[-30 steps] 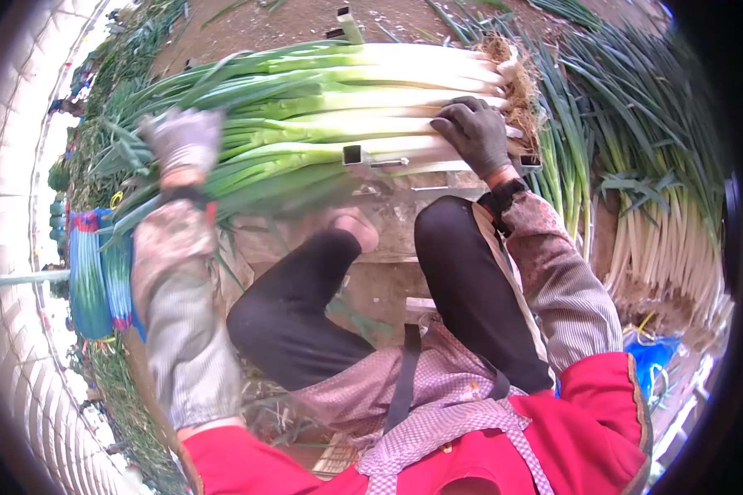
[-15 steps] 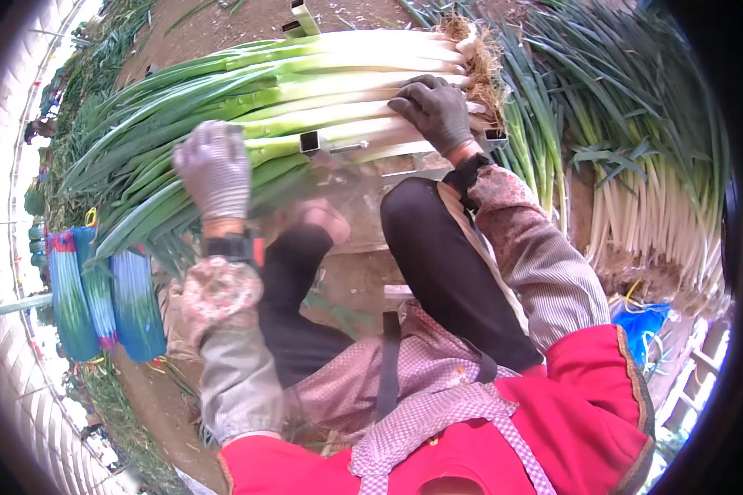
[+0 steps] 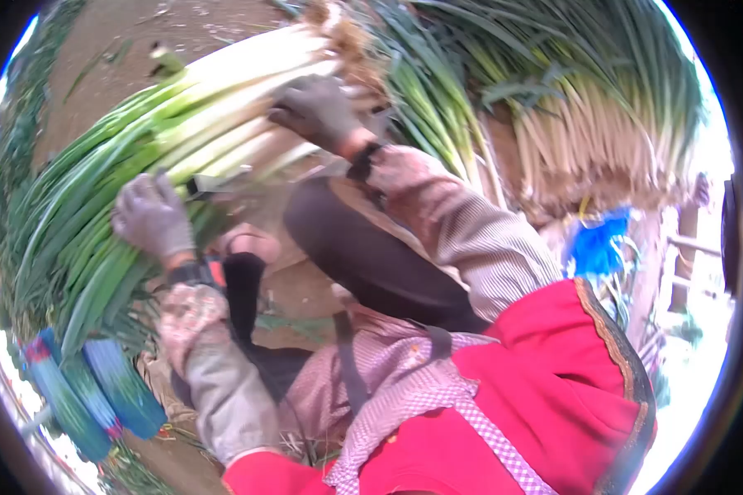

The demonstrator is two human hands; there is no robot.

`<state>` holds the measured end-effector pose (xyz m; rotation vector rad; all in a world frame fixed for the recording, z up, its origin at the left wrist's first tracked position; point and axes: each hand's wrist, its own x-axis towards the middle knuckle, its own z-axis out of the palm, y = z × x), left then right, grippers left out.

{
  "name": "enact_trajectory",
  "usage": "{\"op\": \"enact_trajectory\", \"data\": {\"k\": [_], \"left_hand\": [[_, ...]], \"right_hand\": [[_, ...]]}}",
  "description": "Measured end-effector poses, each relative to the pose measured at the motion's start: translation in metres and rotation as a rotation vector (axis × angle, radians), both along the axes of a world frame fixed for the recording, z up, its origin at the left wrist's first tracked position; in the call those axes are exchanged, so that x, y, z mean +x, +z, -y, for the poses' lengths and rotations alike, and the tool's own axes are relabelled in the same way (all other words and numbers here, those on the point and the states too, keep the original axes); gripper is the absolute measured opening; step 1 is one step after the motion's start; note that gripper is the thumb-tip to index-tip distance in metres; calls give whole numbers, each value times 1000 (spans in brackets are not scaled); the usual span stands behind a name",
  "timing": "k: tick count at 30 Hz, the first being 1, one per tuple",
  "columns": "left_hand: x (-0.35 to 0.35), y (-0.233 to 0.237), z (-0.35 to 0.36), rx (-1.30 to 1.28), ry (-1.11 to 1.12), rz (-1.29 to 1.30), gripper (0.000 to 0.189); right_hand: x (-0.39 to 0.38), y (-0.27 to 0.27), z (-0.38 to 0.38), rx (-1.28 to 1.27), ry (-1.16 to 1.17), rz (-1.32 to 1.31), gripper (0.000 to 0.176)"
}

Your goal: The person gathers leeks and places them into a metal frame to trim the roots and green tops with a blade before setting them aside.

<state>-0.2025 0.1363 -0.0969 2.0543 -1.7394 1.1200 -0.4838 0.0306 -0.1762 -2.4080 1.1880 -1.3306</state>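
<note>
Blue packs (image 3: 126,389) lie at far left, their markings too blurred to read. The left hand (image 3: 151,214), fingers loosely curled, rests on the leaves of the scallions (image 3: 223,91); whether it grips, I cannot tell. The right hand (image 3: 315,107) bends half-closed over their white stems near the roots. Beyond lie a pile (image 3: 590,136) and blue plastic (image 3: 600,245).

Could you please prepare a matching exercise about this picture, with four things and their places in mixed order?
1. Left hand
2. Right hand
3. Blue plastic
4. Wrapped bundles

A. lower left of the picture
B. on the white stalks, near the roots
C. below the large leek pile, at right
D. on the green leaves

Pairs: 1-D; 2-B; 3-C; 4-A
</note>
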Motion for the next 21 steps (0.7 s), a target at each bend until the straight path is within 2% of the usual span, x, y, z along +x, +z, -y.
{"op": "enact_trajectory", "data": {"k": [2, 4, 6, 7, 9, 10, 11, 12, 13, 14, 15, 17, 18, 19, 21], "left_hand": [[2, 4, 4, 77, 23, -4, 32], [16, -4, 7, 30, -32, 8, 32], [21, -14, 7, 14, -31, 4, 31], [20, -11, 7, 32, -16, 6, 31], [25, -10, 8, 60, -5, 4, 31], [32, -11, 9, 71, -5, -3, 31], [38, -13, 9, 82, -6, -9, 32], [41, -15, 10, 82, 7, 11, 32], [45, -17, 10, 82, 22, 31, 33], [47, -19, 9, 82, 40, 53, 33], [49, -18, 9, 95, 37, 30, 34], [50, -14, 9, 117, 36, -9, 35], [48, -12, 8, 129, 49, 1, 35], [49, -11, 7, 133, 40, -5, 35], [52, -12, 7, 138, 18, -26, 35]], "right_hand": [[-13, 10, 1, 115, 143, 39, 18], [-38, 30, -7, 194, 279, 181, 19], [-94, 49, -18, 21, 182, 127, 17], [-130, 45, -31, 378, 141, 340, 19], [-208, 23, -42, 385, -139, 326, 20], [-254, -10, -43, 609, -252, 387, 19], [-294, -37, -51, 486, -461, 41, 26], [-327, -70, -63, 652, -557, 18, 33], [-349, -96, -81, 678, -621, -106, 35], [-367, -131, -101, 764, -639, -195, 30], [-379, -163, -121, 906, -755, -356, 33], [-364, -165, -163, 1185, -809, -346, 42], [-350, -158, -179, 1256, -793, -430, 43], [-361, -216, -197, 1254, -775, -401, 43], [-331, -205, -209, 1160, -797, -663, 39]]}}
